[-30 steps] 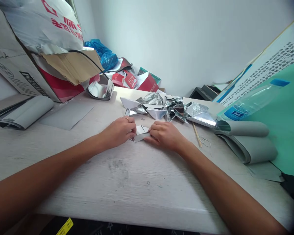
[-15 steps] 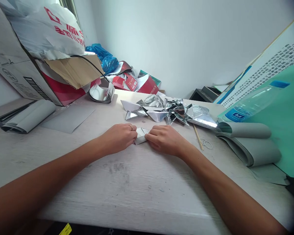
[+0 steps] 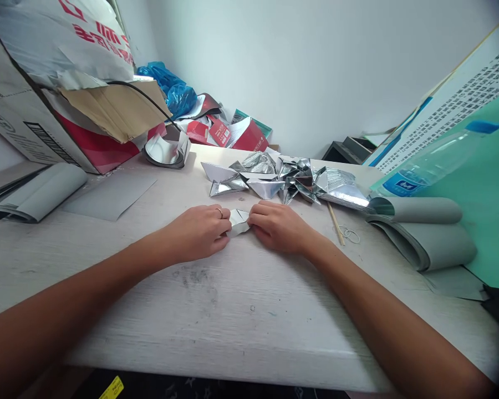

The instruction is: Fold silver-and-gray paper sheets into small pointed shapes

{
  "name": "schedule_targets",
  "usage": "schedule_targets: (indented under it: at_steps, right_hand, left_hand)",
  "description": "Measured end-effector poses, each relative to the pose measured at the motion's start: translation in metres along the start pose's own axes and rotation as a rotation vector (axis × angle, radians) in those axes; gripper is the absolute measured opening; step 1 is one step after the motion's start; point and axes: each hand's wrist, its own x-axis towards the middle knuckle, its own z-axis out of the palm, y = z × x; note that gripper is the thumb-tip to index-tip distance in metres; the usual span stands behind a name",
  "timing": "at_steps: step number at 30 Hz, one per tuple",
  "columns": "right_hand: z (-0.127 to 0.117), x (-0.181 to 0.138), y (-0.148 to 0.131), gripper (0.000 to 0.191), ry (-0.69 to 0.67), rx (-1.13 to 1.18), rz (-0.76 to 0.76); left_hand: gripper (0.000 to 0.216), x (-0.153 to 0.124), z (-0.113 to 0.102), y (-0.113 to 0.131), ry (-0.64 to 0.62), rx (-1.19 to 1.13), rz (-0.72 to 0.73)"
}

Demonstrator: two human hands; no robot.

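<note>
A small folded piece of silvery paper is held between my two hands, low over the table. My left hand, with a ring on one finger, pinches its left end. At the right end, my right hand has its fingers closed on the same paper. My fingers cover both ends of it. Just beyond my hands lies a heap of folded silver foil-paper shapes. Beside it on the right is a stack of silver foil sheets.
Curled grey paper sheets lie at the right, near a thin stick, rubber bands and a leaning plastic bottle. On the left are a flat grey sheet, a folded paper bundle, a paper roll and a carton.
The folded paper's front flap looks more bent, with my fingers still closed on both ends. The whole view has shifted slightly, so the background things sit a little higher.
</note>
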Motion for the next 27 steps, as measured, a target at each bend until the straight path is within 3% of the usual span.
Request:
schedule_targets:
  at_steps: [9, 19, 27]
  right_hand:
    - [0.006, -0.004, 0.001, 0.018, 0.202, 0.308, 0.111]
    - [0.000, -0.002, -0.006, 0.020, 0.195, 0.459, 0.272]
    - [0.002, -0.003, -0.004, 0.021, 0.146, 0.465, 0.230]
  left_hand:
    - [0.011, 0.000, 0.000, -0.002, 0.072, 0.014, 0.016]
    - [0.024, 0.002, 0.004, -0.008, 0.163, -0.017, -0.013]
    - [0.025, 0.005, 0.009, -0.009, 0.153, -0.051, -0.043]
